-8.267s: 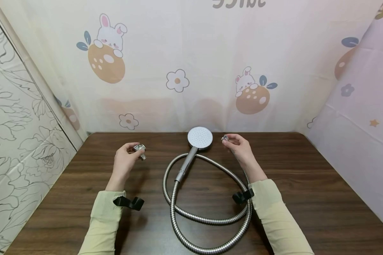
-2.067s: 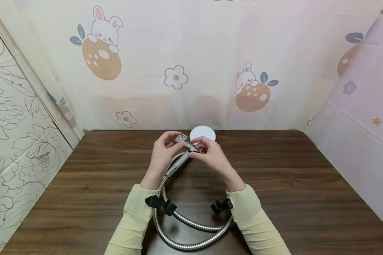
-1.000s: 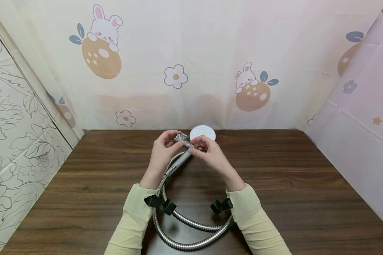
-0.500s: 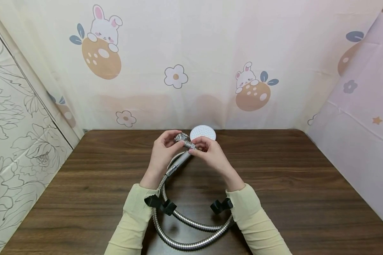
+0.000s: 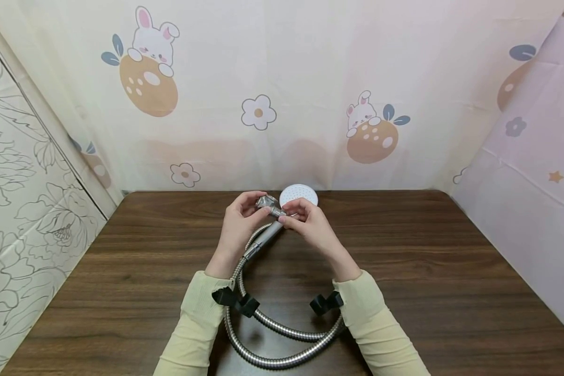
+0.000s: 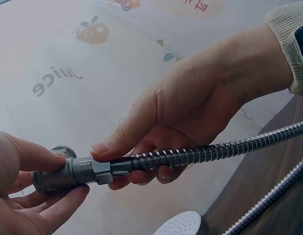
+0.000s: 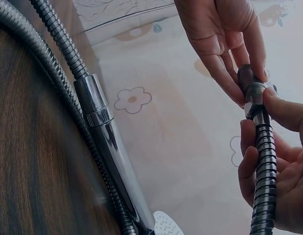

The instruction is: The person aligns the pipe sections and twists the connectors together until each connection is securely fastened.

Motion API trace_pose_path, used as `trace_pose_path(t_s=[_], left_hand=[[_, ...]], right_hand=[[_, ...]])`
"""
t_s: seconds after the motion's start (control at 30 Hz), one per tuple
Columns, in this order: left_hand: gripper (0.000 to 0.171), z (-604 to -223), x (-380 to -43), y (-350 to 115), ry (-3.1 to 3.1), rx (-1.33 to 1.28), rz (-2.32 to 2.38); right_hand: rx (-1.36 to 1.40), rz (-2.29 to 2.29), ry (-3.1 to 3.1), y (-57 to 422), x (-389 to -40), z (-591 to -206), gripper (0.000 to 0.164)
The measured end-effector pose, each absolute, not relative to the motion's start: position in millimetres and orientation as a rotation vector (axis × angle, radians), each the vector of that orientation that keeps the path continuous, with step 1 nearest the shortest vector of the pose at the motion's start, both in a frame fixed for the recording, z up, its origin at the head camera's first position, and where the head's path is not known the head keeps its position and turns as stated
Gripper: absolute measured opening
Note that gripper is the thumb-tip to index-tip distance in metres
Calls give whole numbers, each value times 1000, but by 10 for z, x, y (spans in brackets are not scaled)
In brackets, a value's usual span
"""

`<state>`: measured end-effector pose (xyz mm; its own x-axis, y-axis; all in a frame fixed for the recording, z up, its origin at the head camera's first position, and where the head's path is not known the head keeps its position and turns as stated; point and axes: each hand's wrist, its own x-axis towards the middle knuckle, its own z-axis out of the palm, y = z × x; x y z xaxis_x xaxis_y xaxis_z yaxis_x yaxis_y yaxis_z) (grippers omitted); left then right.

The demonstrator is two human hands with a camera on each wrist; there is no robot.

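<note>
My left hand (image 5: 237, 227) pinches a chrome pipe fitting (image 6: 58, 177) with a side stub, between thumb and fingers. My right hand (image 5: 312, 224) grips the hex nut (image 6: 103, 172) and the end of the shower hose (image 7: 265, 181), thumb on the nut. Nut and fitting meet in line in the left wrist view, and some of the fitting's thread (image 6: 86, 169) shows beside the nut. The nut is mostly behind my fingers in the head view. Below the hands lies the shower head's grey handle (image 5: 265, 236), its white spray face (image 5: 298, 194) turned up near the table's back edge.
The hose's loops (image 5: 282, 364) lie on the dark wooden table (image 5: 427, 271) between and under my forearms. A printed curtain (image 5: 310, 68) hangs behind the table. Black wrist mounts (image 5: 326, 303) sit on both yellow cuffs.
Eight seconds ago the hands were far apart, one with the fitting, the other with the hose end. They came together at the middle; since then my right fingers shift slightly around the nut.
</note>
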<state>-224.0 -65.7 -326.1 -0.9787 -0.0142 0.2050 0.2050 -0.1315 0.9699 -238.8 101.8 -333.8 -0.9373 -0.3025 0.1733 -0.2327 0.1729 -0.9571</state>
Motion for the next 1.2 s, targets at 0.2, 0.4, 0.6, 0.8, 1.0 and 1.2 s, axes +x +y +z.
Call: trace_pose_path(t_s=[0.2, 0.4, 0.6, 0.8, 1.0, 1.2], left_hand=[[31, -3256, -2237, -655, -1950, -228, -2250], [32, -3259, -2238, -652, -1929, -235, -2268], [32, -3253, -2234, -646, -1926, -226, -2279], [31, -3256, -2230, -649, -1949, -219, -2273], [31, -3254, -2226, -656, -1947, -225, -2276], [31, -3242, -2227, -656, -1947, -232, -2258]], right_hand=[[-551, -1932, 2299, 1024, -2375, -3319, 24], [-591, -1897, 2352, 1023, -2390, -3342, 20], [-598, -1850, 2441, 1009, -2381, -3340, 30], [-590, -1838, 2471, 1003, -2367, -3333, 27], [-596, -1830, 2498, 1021, -2363, -3323, 26], [-600, -1826, 2489, 1025, -2366, -3316, 27]])
